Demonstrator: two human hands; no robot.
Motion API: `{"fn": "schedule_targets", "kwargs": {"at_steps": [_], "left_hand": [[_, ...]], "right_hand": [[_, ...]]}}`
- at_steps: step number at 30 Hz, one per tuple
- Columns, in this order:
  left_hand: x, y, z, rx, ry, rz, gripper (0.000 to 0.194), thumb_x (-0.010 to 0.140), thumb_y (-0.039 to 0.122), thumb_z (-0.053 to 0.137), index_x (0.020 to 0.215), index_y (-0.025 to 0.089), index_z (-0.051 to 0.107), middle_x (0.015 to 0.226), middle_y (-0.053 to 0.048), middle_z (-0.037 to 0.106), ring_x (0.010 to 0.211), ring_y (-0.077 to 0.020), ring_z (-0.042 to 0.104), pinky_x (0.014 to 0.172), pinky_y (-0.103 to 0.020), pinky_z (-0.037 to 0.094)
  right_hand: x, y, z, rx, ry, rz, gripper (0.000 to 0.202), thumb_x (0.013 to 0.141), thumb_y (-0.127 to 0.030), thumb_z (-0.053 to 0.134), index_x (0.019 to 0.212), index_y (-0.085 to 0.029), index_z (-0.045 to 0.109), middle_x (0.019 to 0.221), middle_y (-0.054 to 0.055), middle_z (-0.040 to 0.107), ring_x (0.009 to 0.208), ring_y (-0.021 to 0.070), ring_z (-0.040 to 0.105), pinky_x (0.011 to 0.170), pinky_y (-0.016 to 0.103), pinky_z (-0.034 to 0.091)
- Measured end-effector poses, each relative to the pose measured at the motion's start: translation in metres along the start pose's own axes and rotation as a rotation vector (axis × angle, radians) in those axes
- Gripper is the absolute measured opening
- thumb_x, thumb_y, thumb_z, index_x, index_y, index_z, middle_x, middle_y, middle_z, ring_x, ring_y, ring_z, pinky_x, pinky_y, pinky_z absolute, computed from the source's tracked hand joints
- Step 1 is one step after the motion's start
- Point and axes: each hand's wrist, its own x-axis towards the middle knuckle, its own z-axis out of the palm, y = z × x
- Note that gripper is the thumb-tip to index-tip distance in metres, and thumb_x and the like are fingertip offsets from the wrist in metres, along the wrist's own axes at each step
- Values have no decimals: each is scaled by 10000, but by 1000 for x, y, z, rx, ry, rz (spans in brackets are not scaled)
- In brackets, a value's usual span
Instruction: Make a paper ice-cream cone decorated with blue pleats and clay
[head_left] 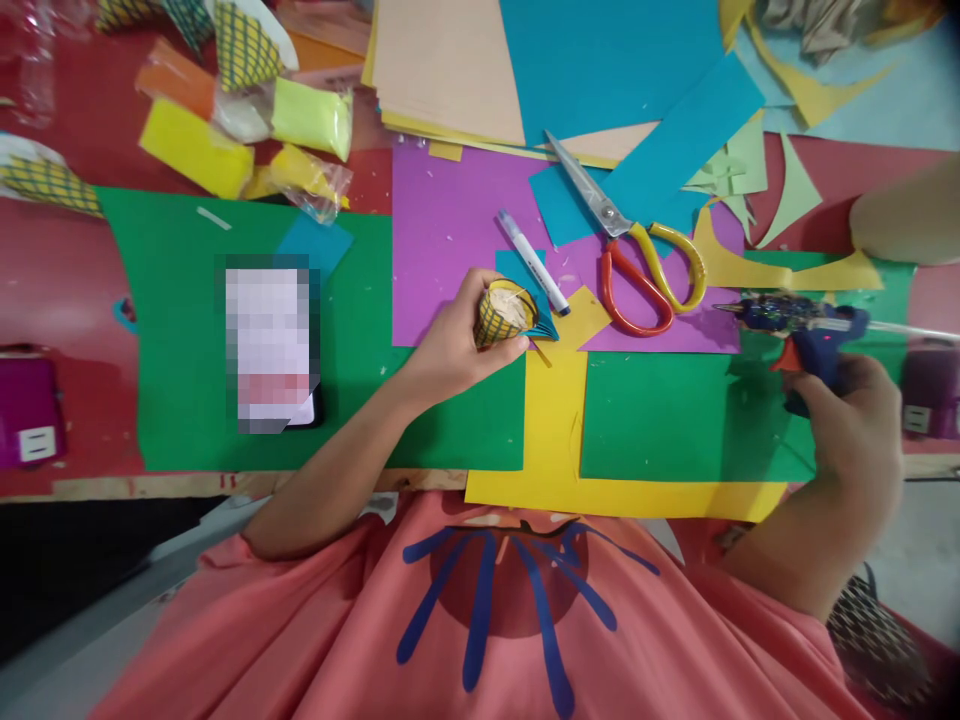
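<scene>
My left hand point(454, 345) is wrapped round a small yellow-and-green checked cone point(495, 318), its open end facing up and showing pale filling. A folded blue paper piece point(546, 322) touches the cone's right side. Over on the right, my right hand point(855, 415) grips the handle of a dark blue glue gun point(819, 345), whose nozzle points left. My thumb or a finger is by its orange trigger. Between the hands lie scissors point(611, 218) with red and yellow handles, blades partly apart, and a white marker point(532, 262).
Green sheets point(450, 430), a purple sheet point(427, 230) and yellow paper point(555, 420) cover the table. A phone point(270, 340) lies left. Clay packets point(196, 148) sit back left, stacked sheets point(450, 70) at the back, paper scraps point(791, 195) back right.
</scene>
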Motion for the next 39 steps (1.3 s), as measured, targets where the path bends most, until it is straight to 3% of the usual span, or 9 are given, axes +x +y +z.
{"fn": "schedule_targets", "kwargs": {"at_steps": [3,6,9,11,13,17,24,36,39], "left_hand": [[2,-4,3,-107,-36,-12,349,759,374,627,1022,208,469,912,-19,589,806,-145,601,663,-260,520],[3,-5,5,-231,-94,-56,285,777,339,603,983,201,463,857,-12,560,701,-109,554,577,-231,486],[3,-1,7,-288,-141,-84,299,790,366,620,972,209,443,808,7,529,612,-82,506,501,-211,443],[3,4,7,-297,-164,-83,322,785,382,641,963,215,431,792,13,520,590,-75,495,470,-201,422],[3,7,7,-309,-186,-63,340,780,395,657,949,215,425,784,15,516,569,-70,489,442,-195,405],[2,8,8,-278,-210,-40,374,791,450,664,976,210,443,783,14,534,540,-65,490,429,-192,395],[2,7,7,-326,-221,-82,380,780,397,651,1048,192,477,801,5,546,549,-68,487,459,-206,412],[2,4,7,-287,-159,-54,447,747,422,627,1090,241,404,864,-5,603,755,-132,593,599,-231,474],[2,6,7,-334,-168,-67,413,748,413,630,1036,251,383,819,20,580,684,-105,560,552,-210,442]], "right_hand": [[-14,-13,-4,362,57,81,211,456,-160,695,628,-223,592,640,47,642,517,168,562,542,365,452],[-34,-36,0,610,-177,-51,205,516,-111,684,655,-239,606,800,104,758,510,196,629,478,351,440],[-49,-61,12,660,-315,-49,130,557,-128,719,554,-200,611,755,111,756,425,167,590,380,300,360],[-54,-75,23,675,-542,-49,122,564,-143,760,544,-187,648,717,89,746,447,165,605,391,289,392],[-56,-86,35,719,-669,-86,71,618,-144,740,599,-189,687,608,22,691,426,115,554,401,254,398],[-55,-99,57,841,-900,-122,74,654,-251,725,704,-202,702,688,4,706,473,105,555,418,243,424],[-58,-106,77,654,-813,-207,229,729,-413,717,700,-194,655,657,9,644,507,108,521,416,237,416],[-65,-110,76,525,-710,-233,243,713,-415,734,694,-201,620,551,-29,582,450,86,485,382,201,382],[-65,-111,76,512,-700,-238,260,708,-427,730,676,-198,611,545,-28,575,460,88,489,395,203,385]]}}
